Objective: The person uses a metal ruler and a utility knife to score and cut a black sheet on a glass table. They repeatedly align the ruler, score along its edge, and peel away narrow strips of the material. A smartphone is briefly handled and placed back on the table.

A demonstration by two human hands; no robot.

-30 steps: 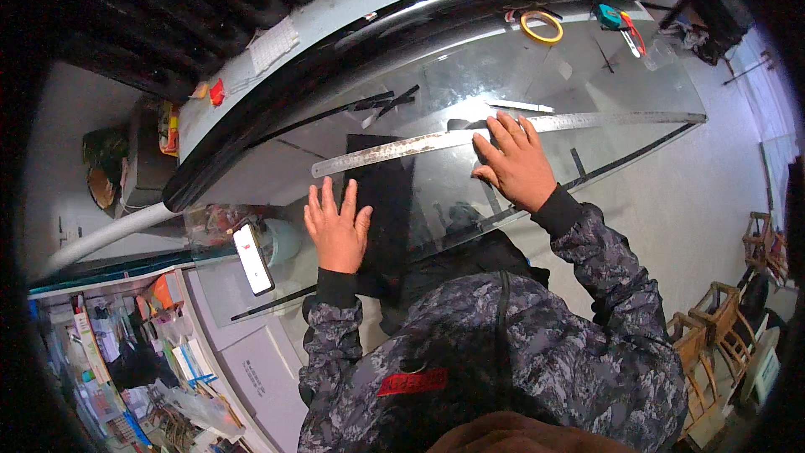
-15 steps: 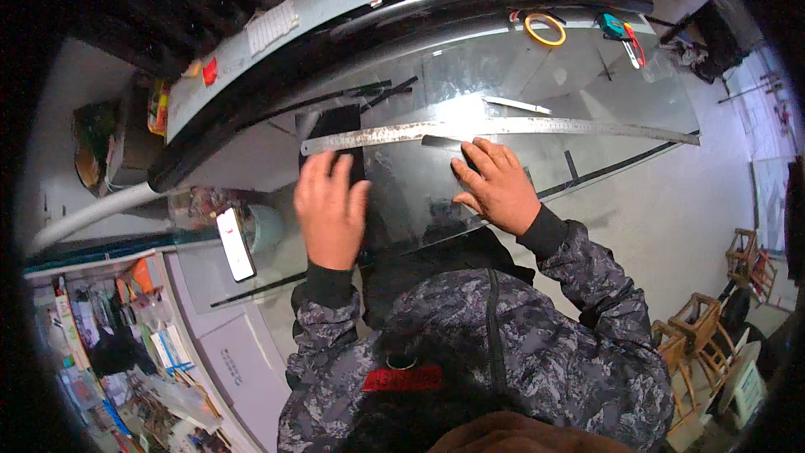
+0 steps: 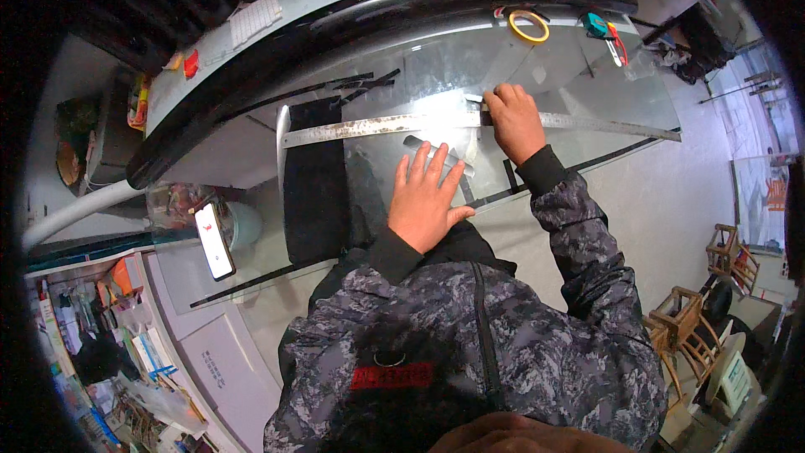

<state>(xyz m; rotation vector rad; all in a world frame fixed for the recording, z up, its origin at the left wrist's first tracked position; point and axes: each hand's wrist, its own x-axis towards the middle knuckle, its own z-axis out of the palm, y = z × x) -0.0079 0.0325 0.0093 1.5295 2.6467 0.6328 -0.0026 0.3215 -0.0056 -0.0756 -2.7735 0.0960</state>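
Glass worktop (image 3: 620, 92) spread under the gear. Long steel ruler (image 3: 360, 128) lay across it, bowed by the lens. Left hand (image 3: 428, 197) on the near side of the ruler, fingers splayed apart, gripping nothing. Right hand (image 3: 516, 123) over the ruler, fingers drawn together; couldn't tell what, if anything, they clamped. Dark strip (image 3: 413, 142) at left fingertips. My judgement: steady ruler pressure, fingers clear of its edge, served best.

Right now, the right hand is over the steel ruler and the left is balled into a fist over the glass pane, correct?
Not a fist: the head view shows the left hand splayed open over the glass pane; the right hand is over the steel ruler.
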